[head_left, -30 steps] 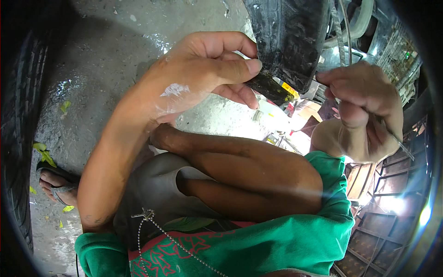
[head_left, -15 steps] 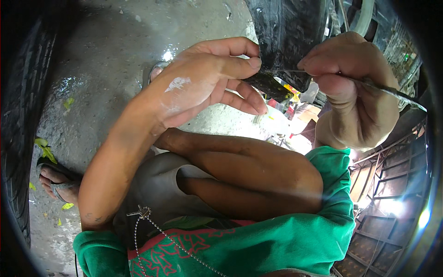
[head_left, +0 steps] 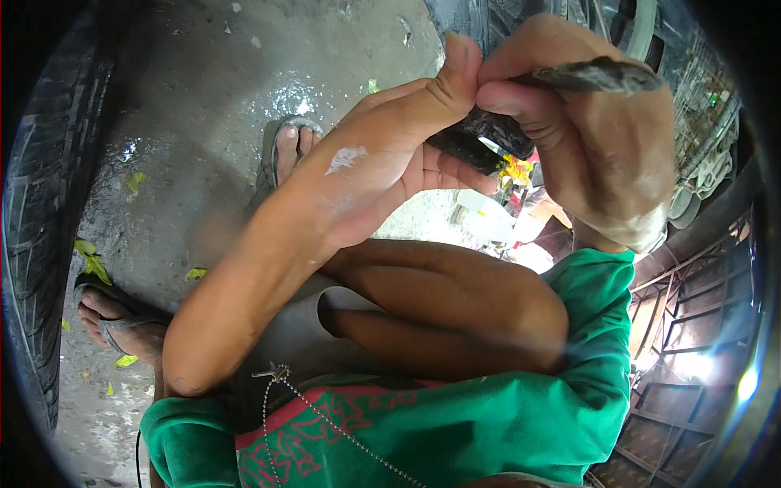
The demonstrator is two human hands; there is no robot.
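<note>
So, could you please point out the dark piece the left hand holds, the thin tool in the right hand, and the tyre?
dark piece (head_left: 480,140), head view, on its black middle below the thumb.
thin tool (head_left: 598,76), head view, on its flat dark shaft.
tyre (head_left: 41,211), head view, on the tread at the left.

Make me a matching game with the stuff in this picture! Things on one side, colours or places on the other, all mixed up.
Things:
1. shirt
2. tyre
3. small black part
4. white smear

Colours or places:
A. on the back of the left hand
B. green
C. standing along the left edge of the picture
D. pinched between the left hand and the right hand

Right pairs: 1-B, 2-C, 3-D, 4-A.
</note>
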